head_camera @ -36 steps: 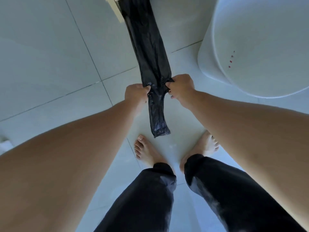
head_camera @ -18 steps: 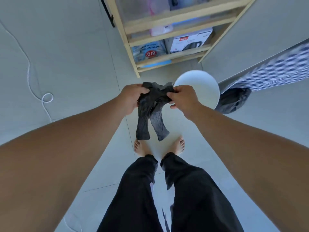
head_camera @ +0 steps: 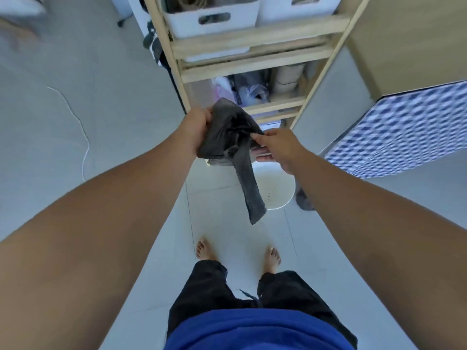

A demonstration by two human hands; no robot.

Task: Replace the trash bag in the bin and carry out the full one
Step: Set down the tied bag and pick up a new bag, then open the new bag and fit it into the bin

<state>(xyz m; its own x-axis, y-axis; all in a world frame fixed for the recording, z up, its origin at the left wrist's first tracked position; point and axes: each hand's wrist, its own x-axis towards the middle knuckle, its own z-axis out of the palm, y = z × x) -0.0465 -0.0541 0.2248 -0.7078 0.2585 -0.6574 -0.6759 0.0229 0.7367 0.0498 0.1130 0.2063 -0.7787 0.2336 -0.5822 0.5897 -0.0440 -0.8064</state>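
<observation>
A folded black trash bag (head_camera: 228, 137) is held up between both hands, one narrow tail hanging down. My left hand (head_camera: 195, 128) grips its left side and my right hand (head_camera: 276, 147) pinches its right edge. Below them on the floor stands the round white bin (head_camera: 278, 190), seen from above, its inside bare and partly hidden by the bag's tail. A dark full bag (head_camera: 304, 200) lies on the floor just right of the bin, mostly hidden behind my right forearm.
A wooden shelf unit (head_camera: 252, 59) with white boxes and clutter stands straight ahead. A blue checkered cloth (head_camera: 404, 132) covers something at the right. A white cord (head_camera: 84, 147) trails on the tiled floor at the left. My bare feet (head_camera: 204, 248) stand near the bin.
The bag, first a long strip stretched between my hands, has been gathered and lifted higher. The view has risen away from the bin, and the shelf now fills the top.
</observation>
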